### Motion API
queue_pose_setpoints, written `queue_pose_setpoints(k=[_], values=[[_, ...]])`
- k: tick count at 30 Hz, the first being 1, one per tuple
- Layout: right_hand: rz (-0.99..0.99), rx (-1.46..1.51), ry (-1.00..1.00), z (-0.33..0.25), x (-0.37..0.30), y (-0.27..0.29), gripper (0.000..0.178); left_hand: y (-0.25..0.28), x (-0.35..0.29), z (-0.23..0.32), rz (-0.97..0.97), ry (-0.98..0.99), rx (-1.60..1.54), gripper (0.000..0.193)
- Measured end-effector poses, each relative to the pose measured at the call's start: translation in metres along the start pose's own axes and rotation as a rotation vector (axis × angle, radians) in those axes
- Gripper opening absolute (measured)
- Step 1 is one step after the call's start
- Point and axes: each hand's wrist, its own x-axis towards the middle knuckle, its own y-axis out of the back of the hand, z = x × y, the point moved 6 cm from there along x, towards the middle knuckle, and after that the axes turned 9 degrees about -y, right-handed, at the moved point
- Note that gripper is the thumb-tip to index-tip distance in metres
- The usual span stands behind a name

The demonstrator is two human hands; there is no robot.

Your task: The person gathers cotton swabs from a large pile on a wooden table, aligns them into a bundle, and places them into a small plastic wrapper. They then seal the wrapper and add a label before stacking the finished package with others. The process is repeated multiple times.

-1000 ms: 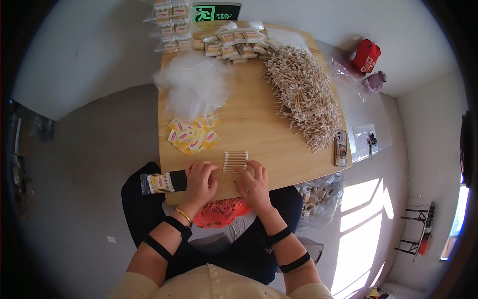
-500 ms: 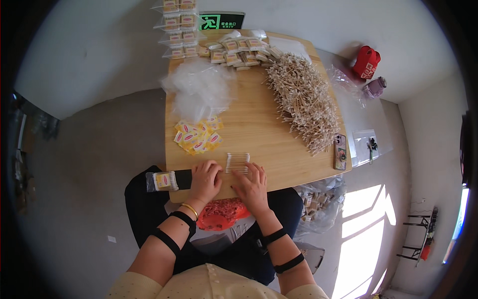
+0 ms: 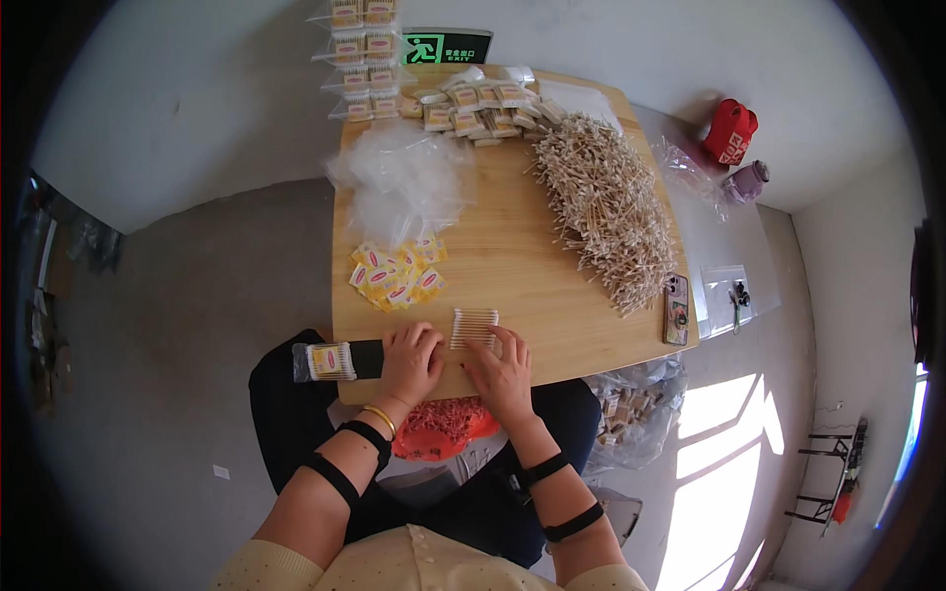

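Note:
A flat row of cotton swabs (image 3: pixel 474 328) lies side by side near the table's front edge. My right hand (image 3: pixel 505 372) rests at its right end, thumb and fingers apart, fingertips touching the swabs. Just left of the row, my left hand (image 3: pixel 412 362) is closed, fingers curled down toward the tabletop; what they hold, if anything, is hidden. A dark flat strip (image 3: pixel 369 359) extends from beside that hand to a clear bag of swabs with a yellow card (image 3: pixel 329 361) at the table's left edge. Yellow printed cards (image 3: pixel 397 272) lie in a loose pile beyond my left hand.
Clear plastic bags (image 3: pixel 402 182) are heaped behind the cards. A large mound of loose swabs (image 3: pixel 609 207) covers the right side, with a phone (image 3: pixel 675 309) before it. Packed swab bundles (image 3: pixel 483 106) pile at the back. Below the table sits a red bag (image 3: pixel 443 429).
The whole view has shifted slightly, moving the table a little down and right in the picture. Both hands stay in nearly the same place by the swab row.

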Motion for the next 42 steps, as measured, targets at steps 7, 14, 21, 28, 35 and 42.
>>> queue_pose_setpoints(k=[7, 14, 21, 28, 35, 42], values=[[0.049, 0.002, -0.002, -0.004, 0.012, 0.008, 0.038, -0.001, -0.001, -0.001, -0.013, 0.013, 0.021, 0.022], [0.024, -0.010, -0.014, 0.001, 0.013, 0.002, 0.038, 0.000, -0.001, -0.001, -0.010, 0.012, 0.011, 0.021], [0.056, -0.032, -0.017, -0.001, 0.024, 0.001, 0.034, 0.000, -0.001, -0.002, -0.021, 0.011, 0.008, 0.021], [0.073, -0.025, -0.008, -0.001, 0.027, 0.001, 0.031, 0.000, 0.000, -0.001, -0.014, 0.009, 0.002, 0.019], [0.080, -0.020, -0.006, 0.004, 0.038, 0.000, 0.032, -0.002, 0.000, -0.001, -0.009, 0.003, 0.008, 0.020], [0.082, -0.031, 0.010, 0.003, 0.040, -0.003, 0.029, -0.002, -0.001, -0.002, -0.011, 0.002, 0.008, 0.019]])
